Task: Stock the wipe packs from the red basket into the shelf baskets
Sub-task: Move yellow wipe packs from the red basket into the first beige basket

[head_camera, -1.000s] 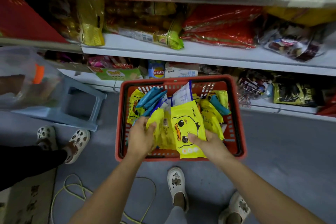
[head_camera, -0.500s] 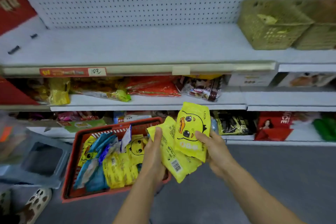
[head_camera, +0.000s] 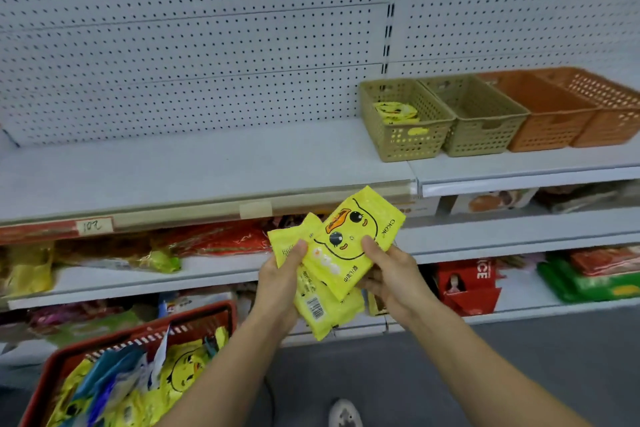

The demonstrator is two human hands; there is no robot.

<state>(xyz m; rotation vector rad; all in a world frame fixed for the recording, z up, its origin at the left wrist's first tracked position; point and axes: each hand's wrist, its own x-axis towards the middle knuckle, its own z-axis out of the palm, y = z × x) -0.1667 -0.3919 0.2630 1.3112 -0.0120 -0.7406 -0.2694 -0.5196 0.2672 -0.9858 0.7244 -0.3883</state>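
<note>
My left hand (head_camera: pixel 282 282) and my right hand (head_camera: pixel 393 279) together hold a small stack of yellow duck wipe packs (head_camera: pixel 346 243) in front of the shelves. The right thumb pinches the top pack, printed with a duck face. The left thumb lies on the packs underneath. The red basket (head_camera: pixel 114 340) sits on the floor at lower left, with several yellow and blue packs in it. On the upper shelf at right stands a row of shelf baskets. The leftmost olive basket (head_camera: pixel 408 140) has yellow duck packs inside.
Beside it stand a second olive basket (head_camera: pixel 485 135) and two orange baskets (head_camera: pixel 554 128). White pegboard backs the long upper shelf (head_camera: pixel 194 170). Lower shelves carry snack bags and boxes. My shoe (head_camera: pixel 344 414) shows on the grey floor.
I lifted the yellow packs out of the red basket and raised them. My view swung up and right, so the shelf baskets came into sight.
</note>
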